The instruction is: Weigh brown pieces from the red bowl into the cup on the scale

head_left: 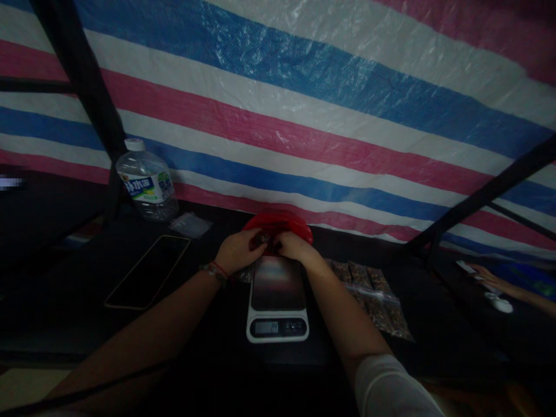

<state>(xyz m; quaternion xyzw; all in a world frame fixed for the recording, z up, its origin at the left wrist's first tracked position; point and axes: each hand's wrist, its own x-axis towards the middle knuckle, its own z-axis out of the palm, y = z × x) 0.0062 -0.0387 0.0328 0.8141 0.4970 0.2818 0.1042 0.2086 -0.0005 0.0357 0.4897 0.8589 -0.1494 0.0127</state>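
Observation:
Beyond a white digital kitchen scale lies a shiny red basin or bag, and both hands reach to its near side. My left hand, with a red string and a bead bracelet at the wrist, has its fingers closed at a small dark, glossy item whose kind is unclear. Opposite it, my right hand curls its fingers inward over the red surface; its fingertips are hidden in shadow. The scale's metal plate sits bare under the hands, its display lit. Some clear plastic shows by my left wrist.
A phone lies at left, with small clear bags and a large plastic bottle behind it. Filled clear packets lie right of the scale. Another person's hand is at far right. Dark frame bars and a striped sheet stand behind.

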